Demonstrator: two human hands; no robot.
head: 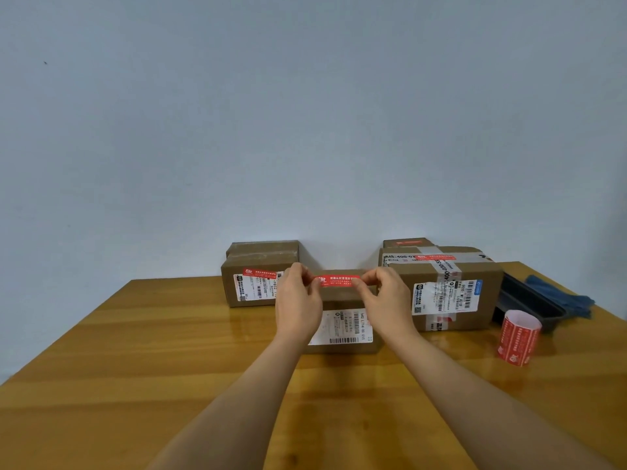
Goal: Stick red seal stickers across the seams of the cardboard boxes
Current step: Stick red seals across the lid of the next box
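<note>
A red seal sticker [337,280] is stretched flat between my two hands, above the top of the middle cardboard box [342,329]. My left hand [297,298] pinches its left end and my right hand [383,296] pinches its right end. To the left stands a cardboard box [252,283] with a red sticker [259,272] on its top edge. The big taped box on the right [451,290] carries a red sticker [436,257] on top. A roll of red stickers [517,337] stands upright to the right.
All boxes sit on a wooden table [169,351] against a pale wall. Behind the left box is another box [264,249]; a small one [407,242] lies behind the right box. A black tray [529,303] and blue cloth [559,296] lie at far right.
</note>
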